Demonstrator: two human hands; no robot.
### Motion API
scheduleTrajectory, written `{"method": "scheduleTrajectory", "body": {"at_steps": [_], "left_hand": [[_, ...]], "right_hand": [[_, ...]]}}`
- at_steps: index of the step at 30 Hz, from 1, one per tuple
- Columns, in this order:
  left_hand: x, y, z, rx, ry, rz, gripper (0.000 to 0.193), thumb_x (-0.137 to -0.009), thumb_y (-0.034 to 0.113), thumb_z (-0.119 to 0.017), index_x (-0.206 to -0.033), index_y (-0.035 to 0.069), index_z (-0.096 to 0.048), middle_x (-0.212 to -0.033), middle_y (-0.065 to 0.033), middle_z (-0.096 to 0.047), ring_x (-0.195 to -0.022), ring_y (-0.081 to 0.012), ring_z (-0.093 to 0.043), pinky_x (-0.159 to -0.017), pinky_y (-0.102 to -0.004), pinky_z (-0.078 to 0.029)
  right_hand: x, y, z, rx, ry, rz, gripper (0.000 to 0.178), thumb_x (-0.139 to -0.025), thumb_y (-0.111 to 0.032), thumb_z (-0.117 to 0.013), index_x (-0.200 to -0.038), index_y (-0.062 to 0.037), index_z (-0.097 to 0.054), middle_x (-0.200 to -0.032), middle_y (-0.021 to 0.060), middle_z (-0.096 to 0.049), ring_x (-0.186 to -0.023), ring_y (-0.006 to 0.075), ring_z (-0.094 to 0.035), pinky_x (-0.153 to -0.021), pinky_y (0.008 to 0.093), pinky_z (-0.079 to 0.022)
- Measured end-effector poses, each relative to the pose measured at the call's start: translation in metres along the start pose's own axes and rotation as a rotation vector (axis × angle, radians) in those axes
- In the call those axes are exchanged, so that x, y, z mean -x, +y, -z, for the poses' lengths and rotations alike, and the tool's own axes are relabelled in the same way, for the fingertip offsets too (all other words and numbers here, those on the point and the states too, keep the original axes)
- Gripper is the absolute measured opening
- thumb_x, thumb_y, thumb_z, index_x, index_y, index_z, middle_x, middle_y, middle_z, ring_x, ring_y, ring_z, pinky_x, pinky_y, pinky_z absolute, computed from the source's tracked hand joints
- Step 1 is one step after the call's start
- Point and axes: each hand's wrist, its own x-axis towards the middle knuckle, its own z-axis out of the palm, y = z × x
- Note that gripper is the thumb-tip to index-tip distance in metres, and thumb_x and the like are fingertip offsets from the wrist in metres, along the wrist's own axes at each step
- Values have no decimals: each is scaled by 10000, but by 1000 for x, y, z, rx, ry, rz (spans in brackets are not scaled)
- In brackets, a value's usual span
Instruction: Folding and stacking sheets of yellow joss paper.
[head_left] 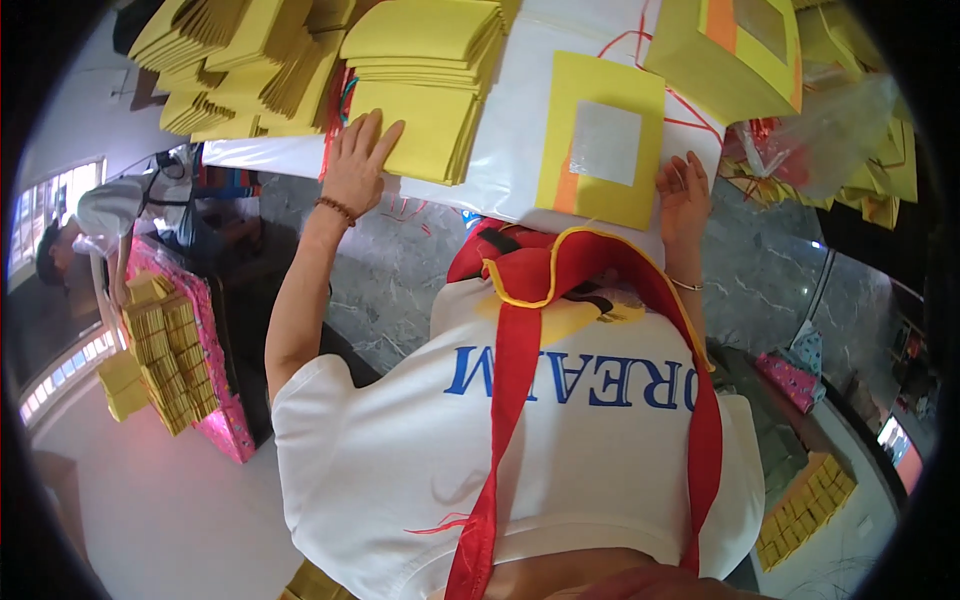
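Note:
My left hand lies with fingers spread on the near left edge of a stack of folded yellow paper on the white-covered table. Turquoise and red strings show beside that stack. My right hand is at the table's near edge, fingers loosely curled and apart, with nothing visible in them. Just left of it lies a flat yellow paper piece with a pale rectangular patch and an orange strip. A thick yellow bundle with a similar patch stands beyond, and red string runs beside it.
More fanned yellow stacks fill the far left of the table. A clear plastic bag sits among yellow papers at the right. On the left, another person is beside a pink-covered table with yellow bundles. Yellow bundles also lie at lower right.

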Motion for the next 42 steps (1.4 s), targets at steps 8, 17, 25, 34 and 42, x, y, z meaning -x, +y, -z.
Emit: {"method": "scheduleTrajectory", "body": {"at_steps": [8, 17, 25, 34, 42], "left_hand": [[-20, 33, 84, 350, 11, -38, 790, -678, 54, -650, -1383, 166, -311, -1377, -151, -327, -1236, -358, -328, -1032, -453, -266], [-85, 162, -25, 1221, 114, 207, 548, -812, 89, -563, -1310, -19, -360, -1207, -199, -500, -1005, -301, -541, -835, -361, -450], [-89, 172, -16, 654, 292, -9, 486, -758, 175, -638, -1188, 19, -474, -1130, -173, -512, -1001, -350, -478, -854, -408, -403], [-72, 180, -19, 427, 161, -382, 486, -737, 254, -649, -1133, 11, -505, -1106, -109, -513, -1023, -265, -473, -825, -370, -413], [-89, 165, -24, 1026, 103, -125, 175, -846, 174, -564, -942, 52, -644, -793, -142, -631, -691, -309, -597, -623, -363, -483]], "right_hand": [[15, -14, -6, 340, 17, 36, 279, -915, -137, -504, -1180, -49, -514, -1064, 66, -583, -1000, 172, -553, -865, 314, -452], [31, -15, -30, 570, 10, -18, 334, -908, -143, -511, -1217, -17, -493, -1139, 62, -551, -1032, 163, -525, -882, 289, -425], [33, -9, -24, 709, -136, 63, 336, -897, -149, -512, -1213, -38, -512, -1166, 70, -553, -1117, 159, -467, -917, 292, -393], [31, 0, -6, 1455, -281, 540, 276, -859, -258, -536, -1091, -138, -625, -1125, 36, -598, -1179, 216, -443, -982, 374, -217], [19, 0, 5, 1093, -303, 380, 345, -947, -293, -398, -1079, -76, -631, -1146, 88, -594, -1186, 215, -443, -1022, 335, -258]]}}
